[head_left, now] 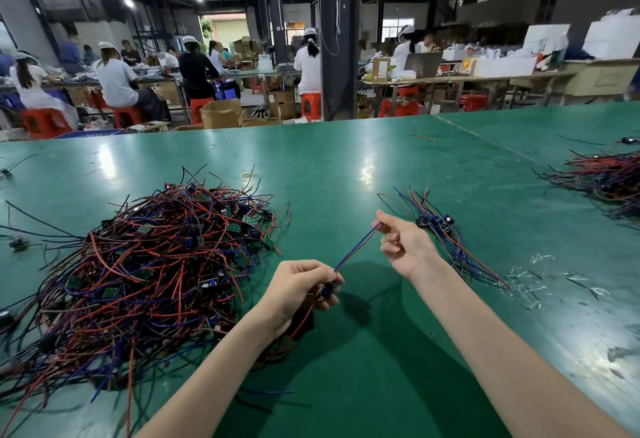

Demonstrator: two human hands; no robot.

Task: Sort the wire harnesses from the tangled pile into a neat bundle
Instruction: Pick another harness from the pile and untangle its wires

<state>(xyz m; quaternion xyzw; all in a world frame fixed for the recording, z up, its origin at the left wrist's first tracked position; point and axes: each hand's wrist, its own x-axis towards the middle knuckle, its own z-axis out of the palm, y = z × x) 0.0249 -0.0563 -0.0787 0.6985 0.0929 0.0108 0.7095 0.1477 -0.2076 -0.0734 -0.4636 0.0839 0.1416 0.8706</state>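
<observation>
A big tangled pile (145,274) of red, blue and black wire harnesses with small green boards lies on the left of the green table (363,167). My left hand (301,290) grips one harness at its dark blue component end. That harness's blue and red wires (356,247) stretch taut up to my right hand (403,241), which pinches their far end. Just beyond my right hand lies a small sorted bundle (446,236) of harnesses, laid roughly side by side.
Another heap of harnesses (606,177) lies at the far right edge. Clear plastic scraps (533,281) litter the table right of the bundle. Loose wires (20,243) lie at the far left. Beyond the table, people sit on red stools at other benches.
</observation>
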